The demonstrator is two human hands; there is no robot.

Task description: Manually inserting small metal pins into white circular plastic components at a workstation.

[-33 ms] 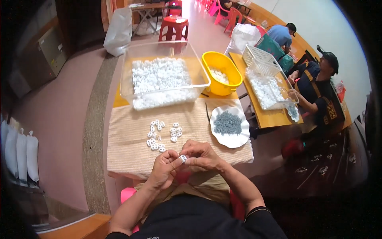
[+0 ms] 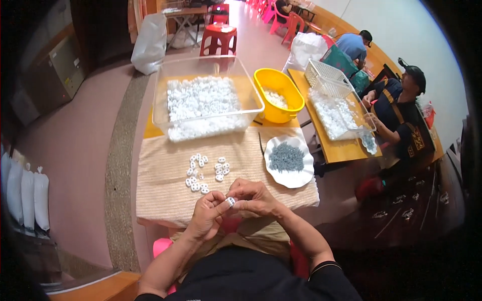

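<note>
A small white plastic piece with dark spots (image 2: 230, 201) is pinched between the fingertips of both hands, just over the cloth's front edge. My left hand (image 2: 206, 213) grips it from the left, thumb on top. From the right, my right hand (image 2: 255, 197) closes thumb and forefinger at the piece; whether a smaller part is between them is hidden. Ahead on the ribbed beige cloth (image 2: 160, 185) lie two loose groups of similar white pieces, the left group (image 2: 195, 186) larger than the right group (image 2: 219, 177). A scalloped white plate (image 2: 293, 179) heaped with small grey parts (image 2: 286, 157) stands to the right.
A clear plastic bin (image 2: 206, 120) full of white pieces and a yellow tub (image 2: 280, 114) stand at the back. Right of them, a co-worker (image 2: 401, 110) sits at another table (image 2: 331, 154) with a similar bin. White sacks (image 2: 27, 195) line the far left; a red stool (image 2: 219, 37) stands beyond.
The surroundings sit slightly lower in the picture. Both hands keep their pinch on the same white piece, which has barely moved.
</note>
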